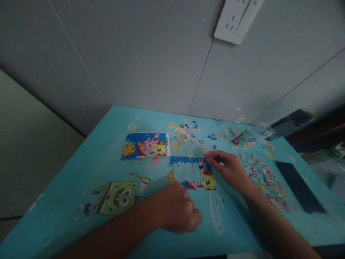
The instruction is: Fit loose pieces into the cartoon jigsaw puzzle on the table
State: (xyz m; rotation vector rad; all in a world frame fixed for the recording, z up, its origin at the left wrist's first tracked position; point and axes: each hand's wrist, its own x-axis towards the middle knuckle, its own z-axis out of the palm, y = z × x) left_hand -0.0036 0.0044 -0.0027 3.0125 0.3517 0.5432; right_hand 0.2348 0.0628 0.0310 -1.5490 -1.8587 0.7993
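A partly assembled jigsaw puzzle lies on the table, its border joined and its middle open to the tabletop. My right hand is at its upper right corner, thumb and forefinger pinched on a small dark puzzle piece at the edge. My left hand is curled into a fist just below the puzzle's lower edge, and whatever its fingers may hold is hidden. Up and to the left of the puzzle lies the picture card, which shows the same cartoon scene on blue.
Loose puzzle pieces are scattered behind the puzzle. A pile of many small colourful pieces spreads right of my right arm, beside a dark flat strip. A clear container with a printed label lies near the wall.
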